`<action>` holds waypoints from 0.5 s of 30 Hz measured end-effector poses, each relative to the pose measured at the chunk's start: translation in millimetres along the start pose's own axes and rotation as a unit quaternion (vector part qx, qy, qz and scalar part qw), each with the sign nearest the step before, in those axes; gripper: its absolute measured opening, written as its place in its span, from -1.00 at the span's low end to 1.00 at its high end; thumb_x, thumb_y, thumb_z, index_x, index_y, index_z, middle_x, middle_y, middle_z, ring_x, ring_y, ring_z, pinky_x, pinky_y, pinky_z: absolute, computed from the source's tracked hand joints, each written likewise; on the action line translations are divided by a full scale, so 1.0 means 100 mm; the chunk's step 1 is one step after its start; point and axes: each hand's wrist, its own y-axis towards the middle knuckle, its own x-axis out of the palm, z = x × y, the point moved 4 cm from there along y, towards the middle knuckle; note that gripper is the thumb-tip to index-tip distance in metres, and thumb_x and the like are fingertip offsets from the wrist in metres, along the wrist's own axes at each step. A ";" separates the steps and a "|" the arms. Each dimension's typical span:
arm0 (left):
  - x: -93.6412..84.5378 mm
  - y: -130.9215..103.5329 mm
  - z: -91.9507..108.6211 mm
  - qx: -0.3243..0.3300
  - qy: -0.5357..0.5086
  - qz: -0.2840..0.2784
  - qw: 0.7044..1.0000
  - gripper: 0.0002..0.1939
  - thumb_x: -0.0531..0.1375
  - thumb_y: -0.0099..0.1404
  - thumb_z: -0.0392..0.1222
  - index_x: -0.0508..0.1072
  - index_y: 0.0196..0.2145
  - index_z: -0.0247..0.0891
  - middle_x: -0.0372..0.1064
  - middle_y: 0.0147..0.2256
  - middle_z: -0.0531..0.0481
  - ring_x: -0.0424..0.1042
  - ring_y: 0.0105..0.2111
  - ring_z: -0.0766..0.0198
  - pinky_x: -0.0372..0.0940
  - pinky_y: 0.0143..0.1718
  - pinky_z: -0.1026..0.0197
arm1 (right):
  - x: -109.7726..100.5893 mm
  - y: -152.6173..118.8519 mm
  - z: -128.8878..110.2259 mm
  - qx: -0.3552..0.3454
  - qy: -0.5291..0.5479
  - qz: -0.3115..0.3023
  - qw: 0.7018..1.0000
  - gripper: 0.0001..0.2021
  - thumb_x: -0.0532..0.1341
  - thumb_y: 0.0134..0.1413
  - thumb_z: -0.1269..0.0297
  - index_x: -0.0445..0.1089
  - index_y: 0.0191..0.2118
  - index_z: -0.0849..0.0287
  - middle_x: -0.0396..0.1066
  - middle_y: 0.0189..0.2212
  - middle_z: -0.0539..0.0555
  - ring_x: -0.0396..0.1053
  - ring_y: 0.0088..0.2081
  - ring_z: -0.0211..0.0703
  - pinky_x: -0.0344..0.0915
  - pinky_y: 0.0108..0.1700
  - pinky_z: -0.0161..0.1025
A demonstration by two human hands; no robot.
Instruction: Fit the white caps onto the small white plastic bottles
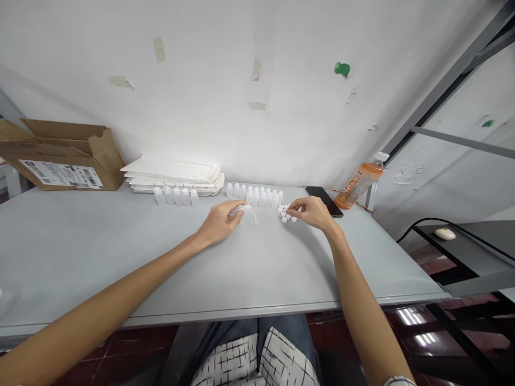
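My left hand [221,221] is closed around a small translucent squeeze bottle [242,208], held tilted above the table. A thin white strip [256,215] curves out from the bottle's end. Thumb and fingertips of my right hand [313,211] pinch together at a cluster of small white needle-tip caps [284,213], on one of the caps; the fingers partly cover the cluster. Behind my hands, several uncapped translucent bottles [257,196] stand upright in a group. To the left, several more bottles [177,196] stand in a row with dark needle tips on top.
A stack of white envelopes or sheets [173,174] lies along the wall, beside an open cardboard box [68,155]. On the right, a black phone [328,201] lies near an orange drink bottle [360,181]. The grey table's front edge [241,315] runs before my lap.
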 end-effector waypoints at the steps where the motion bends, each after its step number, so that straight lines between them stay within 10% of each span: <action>1: 0.00 0.00 0.00 -0.003 -0.003 -0.002 1.000 -0.66 0.09 0.33 -0.06 0.49 -0.08 -0.29 0.51 -0.17 -0.15 0.50 -0.46 0.27 0.44 -0.43 0.24 | 0.02 0.00 -0.01 0.000 -0.009 -0.007 1.000 -0.84 0.27 -0.06 0.17 0.56 -0.44 0.11 0.51 -0.51 0.00 0.34 -0.47 -0.22 0.11 -0.40 -0.28; 15: 0.03 -0.01 0.06 -0.083 -0.076 -0.058 0.992 -0.65 0.09 0.31 -0.03 0.43 -0.07 -0.29 0.45 -0.17 -0.14 0.47 -0.44 0.27 0.44 -0.39 0.19 | 0.15 0.00 -0.07 0.001 -0.065 -0.042 0.997 -0.88 0.25 -0.08 0.28 0.56 -0.46 0.09 0.53 -0.47 -0.02 0.35 -0.45 -0.23 0.08 -0.42 -0.31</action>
